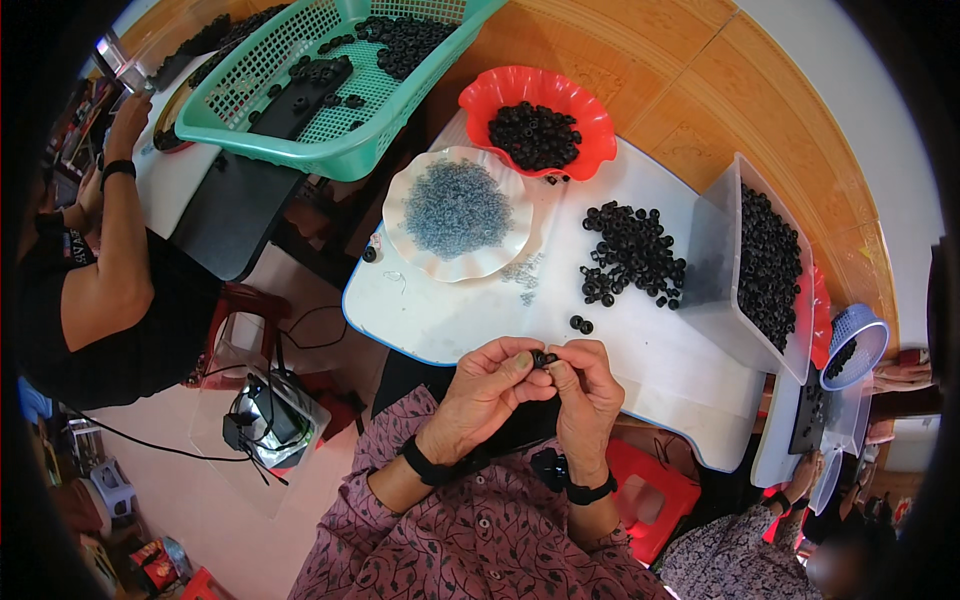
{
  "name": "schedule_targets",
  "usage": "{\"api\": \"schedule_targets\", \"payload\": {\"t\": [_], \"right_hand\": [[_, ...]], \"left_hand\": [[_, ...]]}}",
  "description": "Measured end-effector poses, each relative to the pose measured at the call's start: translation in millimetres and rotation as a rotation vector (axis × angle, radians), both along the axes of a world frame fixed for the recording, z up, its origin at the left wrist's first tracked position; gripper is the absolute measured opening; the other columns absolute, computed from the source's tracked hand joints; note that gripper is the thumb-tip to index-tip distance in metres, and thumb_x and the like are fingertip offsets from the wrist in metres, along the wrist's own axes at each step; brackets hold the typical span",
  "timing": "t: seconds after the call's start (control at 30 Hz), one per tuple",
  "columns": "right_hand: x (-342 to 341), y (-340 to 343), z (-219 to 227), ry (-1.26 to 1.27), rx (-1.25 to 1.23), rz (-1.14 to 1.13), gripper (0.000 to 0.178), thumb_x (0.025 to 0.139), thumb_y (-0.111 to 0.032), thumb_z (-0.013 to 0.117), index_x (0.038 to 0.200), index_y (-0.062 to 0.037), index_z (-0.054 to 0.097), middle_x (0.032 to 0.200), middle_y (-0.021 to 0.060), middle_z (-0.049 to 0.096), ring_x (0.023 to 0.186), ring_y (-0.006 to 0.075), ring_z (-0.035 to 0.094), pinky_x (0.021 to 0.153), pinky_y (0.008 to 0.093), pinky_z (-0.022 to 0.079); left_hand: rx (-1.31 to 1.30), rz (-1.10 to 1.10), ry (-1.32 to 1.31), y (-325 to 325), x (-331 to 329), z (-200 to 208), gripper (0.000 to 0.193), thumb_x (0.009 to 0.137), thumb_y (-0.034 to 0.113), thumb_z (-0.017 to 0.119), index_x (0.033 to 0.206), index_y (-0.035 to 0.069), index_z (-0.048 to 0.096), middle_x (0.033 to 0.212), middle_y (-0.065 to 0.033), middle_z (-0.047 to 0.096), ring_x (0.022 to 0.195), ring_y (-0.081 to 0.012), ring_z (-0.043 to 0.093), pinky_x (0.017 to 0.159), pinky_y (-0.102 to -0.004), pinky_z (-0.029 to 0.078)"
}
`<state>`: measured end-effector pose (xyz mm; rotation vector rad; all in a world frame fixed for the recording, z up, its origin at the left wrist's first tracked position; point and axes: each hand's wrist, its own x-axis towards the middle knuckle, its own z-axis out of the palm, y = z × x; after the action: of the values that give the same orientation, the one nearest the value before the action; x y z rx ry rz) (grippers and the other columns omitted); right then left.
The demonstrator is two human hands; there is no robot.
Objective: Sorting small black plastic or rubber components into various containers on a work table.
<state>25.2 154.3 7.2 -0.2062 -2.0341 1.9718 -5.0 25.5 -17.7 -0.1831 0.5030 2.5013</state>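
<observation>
My left hand [490,388] and my right hand [583,392] meet just in front of the white table's near edge. Between their fingertips is a small black ring-like part [541,358], pinched from both sides and partly covered by the fingers. Whether it is one piece or two pressed together I cannot tell. Past the hands, two loose black parts [581,324] lie on the table, with a larger pile of black parts [632,250] behind them. A white wavy-rimmed plate [402,222] to the left carries a heap of small clear bluish pieces [458,208]; a few clear pieces [524,274] are scattered beside it.
A red wavy bowl [595,135] of black parts stands at the back. On the right is a clear bin [708,285] full of them. A green basket [345,160] sits far left, near a co-worker [110,290]. Another person [740,555] works at lower right, beyond a red stool [655,490].
</observation>
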Motion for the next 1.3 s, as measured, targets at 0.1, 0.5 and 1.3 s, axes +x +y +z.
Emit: {"api": "schedule_targets", "payload": {"t": [0.1,0.5,1.3], "right_hand": [[0.0,0.0,-0.4,-0.003,-0.002,0.002,0.012,0.086,0.001,0.065,0.097,-0.0011,0.068,0.097,0.0038,0.054,0.089,0.0114,0.053,0.079,0.0218,0.043],[-0.3,-0.5,-0.8,-0.012,0.042,-0.007,0.012,0.087,-0.001,0.065,0.098,-0.0007,0.067,0.097,0.0043,0.054,0.089,0.0121,0.053,0.079,0.0221,0.043],[-0.8,-3.3,-0.6,0.071,0.206,-0.048,0.012,0.085,-0.001,0.066,0.097,-0.0018,0.067,0.095,0.0058,0.053,0.085,0.0133,0.054,0.073,0.0226,0.044]], "left_hand": [[0.010,0.000,0.011,-0.1,-0.1,-0.9,0.022,0.095,0.005,0.054,0.113,-0.005,0.058,0.094,-0.0130,0.066,0.083,-0.0183,0.068,0.078,-0.0324,0.060],[-0.012,0.024,0.024,3.1,2.1,-3.3,0.021,0.095,0.006,0.055,0.113,-0.004,0.059,0.093,-0.0116,0.066,0.083,-0.0169,0.067,0.077,-0.0313,0.060],[-0.211,0.115,0.094,5.0,8.3,-1.7,0.022,0.094,0.006,0.057,0.114,-0.003,0.060,0.093,-0.0109,0.066,0.081,-0.0161,0.066,0.076,-0.0323,0.059]]}}
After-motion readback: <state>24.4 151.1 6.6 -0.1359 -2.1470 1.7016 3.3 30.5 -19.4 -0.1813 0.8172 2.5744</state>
